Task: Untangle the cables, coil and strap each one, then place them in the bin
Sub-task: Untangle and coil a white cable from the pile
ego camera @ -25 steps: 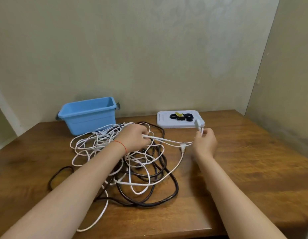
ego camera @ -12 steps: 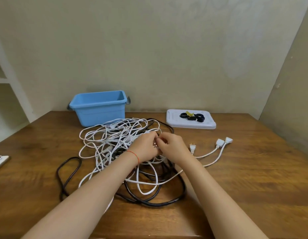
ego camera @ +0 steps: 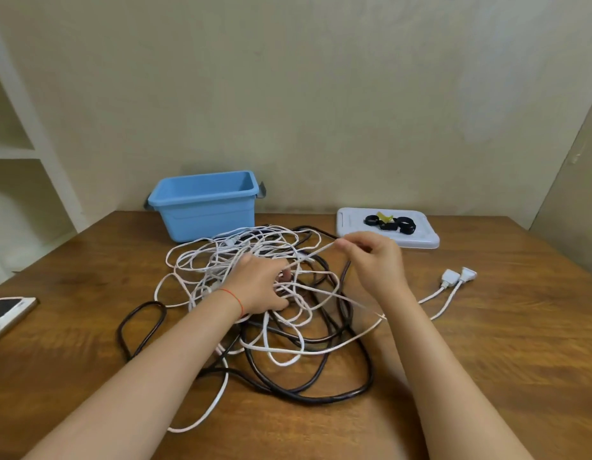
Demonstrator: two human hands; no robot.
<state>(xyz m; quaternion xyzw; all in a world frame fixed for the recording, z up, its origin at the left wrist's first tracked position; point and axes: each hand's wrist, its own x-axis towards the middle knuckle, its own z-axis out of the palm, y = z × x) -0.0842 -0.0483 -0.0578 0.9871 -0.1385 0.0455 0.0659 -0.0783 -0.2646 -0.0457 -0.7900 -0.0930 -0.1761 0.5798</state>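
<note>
A tangle of white cables (ego camera: 221, 263) and black cables (ego camera: 321, 393) lies in the middle of the wooden table. My left hand (ego camera: 259, 282) rests on the pile, its fingers curled into the white strands. My right hand (ego camera: 374, 257) is raised just right of the pile and pinches a thin white cable, drawn taut up and out of the tangle. Two white plugs (ego camera: 458, 277) lie on the table to the right. The blue bin (ego camera: 205, 202) stands behind the pile, nothing visible inside it.
A white tray (ego camera: 420, 240) with black straps (ego camera: 390, 223) and a yellow one sits at the back right. A phone (ego camera: 5, 310) lies at the left table edge. Shelves stand at far left; walls close the back and right.
My right hand has left the left hand and risen to the right, pulling a white strand out of the pile. The left hand stays on the tangle. The plugs lie where they were.
</note>
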